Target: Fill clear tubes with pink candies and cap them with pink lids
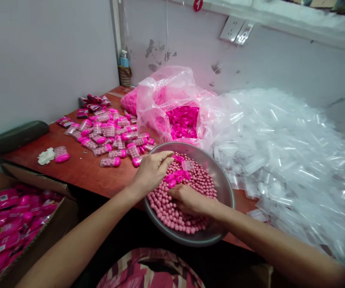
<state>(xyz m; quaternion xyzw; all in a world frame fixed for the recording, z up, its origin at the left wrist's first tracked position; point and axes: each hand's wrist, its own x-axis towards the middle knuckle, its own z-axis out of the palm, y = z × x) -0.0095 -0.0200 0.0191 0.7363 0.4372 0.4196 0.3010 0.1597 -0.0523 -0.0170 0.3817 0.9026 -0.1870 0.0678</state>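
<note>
Since beads (pixel 167 212) and caps (pixel 179 175) share the bowl (pixel 225 188), seemingly for easy reach, the right hand (pixel 190 199) curls its fingers inside, the left hand (pixel 152 170) bends its own above, grips impossible to tell.

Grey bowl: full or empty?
Partly full. Pink beads cover much of the grey bowl, pink caps lie on them, and bare inner wall shows at picture right.
</note>
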